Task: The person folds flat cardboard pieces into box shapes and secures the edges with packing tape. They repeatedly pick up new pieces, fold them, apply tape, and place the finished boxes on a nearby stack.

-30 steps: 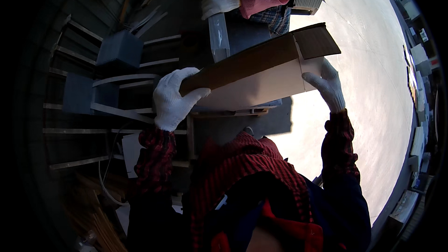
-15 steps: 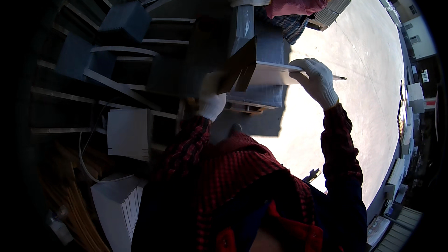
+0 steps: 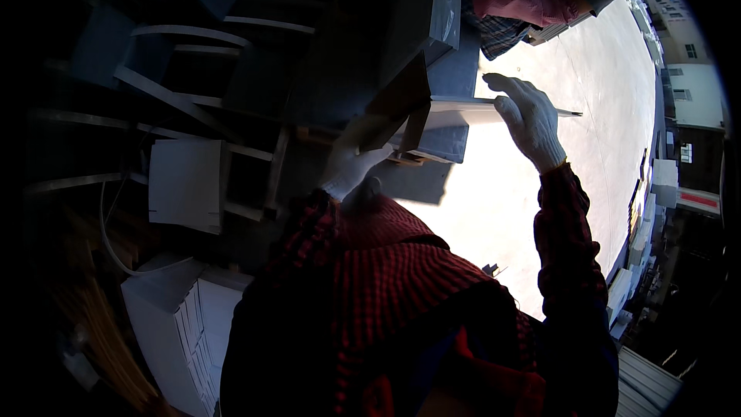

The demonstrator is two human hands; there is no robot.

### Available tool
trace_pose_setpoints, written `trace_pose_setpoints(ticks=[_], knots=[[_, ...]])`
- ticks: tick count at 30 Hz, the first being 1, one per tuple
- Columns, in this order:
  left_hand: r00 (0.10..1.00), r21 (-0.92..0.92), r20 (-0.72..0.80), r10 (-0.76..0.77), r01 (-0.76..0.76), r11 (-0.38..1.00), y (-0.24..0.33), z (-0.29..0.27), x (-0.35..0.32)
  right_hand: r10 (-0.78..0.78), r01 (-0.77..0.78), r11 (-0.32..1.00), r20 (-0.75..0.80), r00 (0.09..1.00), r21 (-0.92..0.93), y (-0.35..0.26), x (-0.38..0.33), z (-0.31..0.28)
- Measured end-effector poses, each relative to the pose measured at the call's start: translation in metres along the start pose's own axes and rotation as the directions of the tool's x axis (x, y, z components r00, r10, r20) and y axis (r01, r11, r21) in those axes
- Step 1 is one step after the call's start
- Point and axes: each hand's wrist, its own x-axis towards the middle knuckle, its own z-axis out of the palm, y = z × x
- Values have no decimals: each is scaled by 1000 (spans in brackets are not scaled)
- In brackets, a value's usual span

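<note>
Here the flat cardboard panel lies edge-on, long axis left to right, the right hand gloved fingers curled over its right end, the left hand gripping underneath its left end.

White knit gloves cover both hands, with red-and-black checked sleeves running up the arms.

Knitted white cloth gloves cover both hands, gripping a matt cardboard box (brown inside, smooth outside).
</note>
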Motion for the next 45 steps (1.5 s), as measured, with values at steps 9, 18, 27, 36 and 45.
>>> trace_pose_setpoints(ticks=[9, 18, 27, 36, 45], knots=[[743, -190, 670, -17, 193, 963, 37, 11, 6, -97, 90, 984, -39, 995, -152, 8, 7, 1], [883, 371, 458, -101, -87, 924, 20, 40, 18, -101, 161, 956, 239, 966, -246, -4, 22, 16], [931, 250, 360, 52, -150, 957, 18, 112, 12, 225, -342, 902, -388, 894, -264, -26, -34, 29], [793, 257, 323, 516, -598, 759, 83, 229, 23, 933, 91, 12, -44, 357, 996, -103, -202, 2], [670, 434, 359, 650, -736, 520, 114, 262, 49, 990, 344, 25, -72, 122, 939, -125, -227, -21]])
